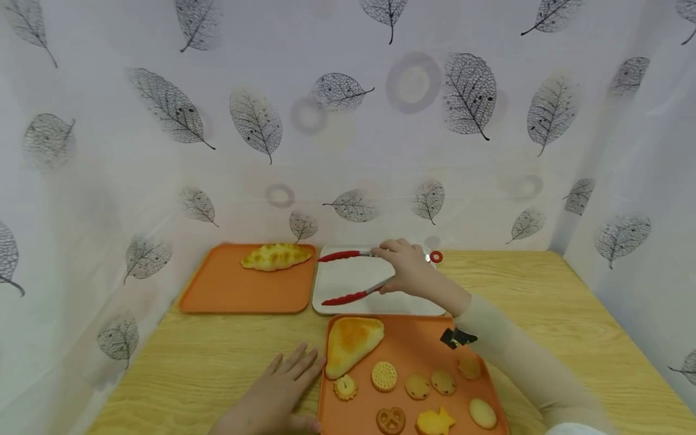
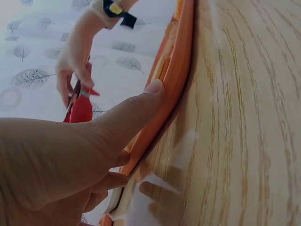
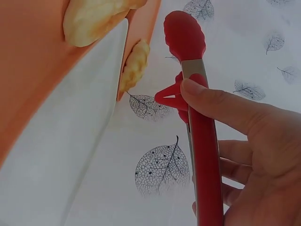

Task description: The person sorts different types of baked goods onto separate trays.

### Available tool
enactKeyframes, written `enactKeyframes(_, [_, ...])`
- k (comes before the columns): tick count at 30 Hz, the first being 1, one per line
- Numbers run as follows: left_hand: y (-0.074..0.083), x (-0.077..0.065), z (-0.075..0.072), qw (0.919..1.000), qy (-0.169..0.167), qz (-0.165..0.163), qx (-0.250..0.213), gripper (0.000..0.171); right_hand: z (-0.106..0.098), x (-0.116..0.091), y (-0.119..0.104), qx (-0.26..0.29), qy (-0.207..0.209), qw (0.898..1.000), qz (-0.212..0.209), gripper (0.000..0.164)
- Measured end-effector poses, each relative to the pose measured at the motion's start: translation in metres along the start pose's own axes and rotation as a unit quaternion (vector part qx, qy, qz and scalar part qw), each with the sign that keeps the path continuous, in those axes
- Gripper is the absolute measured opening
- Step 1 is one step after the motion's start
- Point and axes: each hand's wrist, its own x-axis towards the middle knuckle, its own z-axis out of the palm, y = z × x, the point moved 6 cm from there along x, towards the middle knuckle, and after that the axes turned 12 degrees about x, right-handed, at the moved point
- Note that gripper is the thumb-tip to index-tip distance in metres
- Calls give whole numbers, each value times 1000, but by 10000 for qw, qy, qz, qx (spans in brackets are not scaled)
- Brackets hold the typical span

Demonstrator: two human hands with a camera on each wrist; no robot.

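My right hand (image 1: 413,270) grips a pair of red-tipped metal tongs (image 1: 345,298) above the white tray (image 1: 348,279). The arms of the tongs (image 3: 207,160) are spread apart, with nothing between the tips. In the right wrist view, the thumb presses one red-covered arm while the fingers wrap the other side. My left hand (image 1: 278,389) lies at the left edge of the near orange tray (image 1: 418,338), fingers straight. The left wrist view shows its thumb touching that tray's rim (image 2: 176,87). A triangular pastry (image 1: 353,343) sits in the near tray's far left corner.
Several biscuits lie on the near tray, among them a round one (image 1: 384,376), a pretzel (image 1: 391,419) and a fish-shaped one (image 1: 435,421). At the back left, a second orange tray (image 1: 217,290) bears a golden bread (image 1: 276,257). A leaf-patterned curtain (image 1: 348,151) surrounds the wooden table (image 1: 217,350).
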Motion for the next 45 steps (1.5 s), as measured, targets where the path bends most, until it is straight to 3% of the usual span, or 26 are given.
enactKeyframes(8, [1,-1,0,10000,14,66,-25,102,-18,-74,12,136,215,9996,-151,79])
enactKeyframes(15, [1,-2,-2,9999,109,31,87,104,-12,-104,13,0,-3,10000,-18,79])
enactKeyframes(21, [1,-3,-3,9999,99,28,81,103,3,-107,10,-156,-236,9995,168,80])
enactKeyframes(34, [0,-3,-3,9999,139,38,91,103,19,-92,-1,-220,-343,9992,-41,74])
enactKeyframes(45, [-1,-2,0,10000,69,35,26,103,19,-94,1,-331,-1,9990,-307,62])
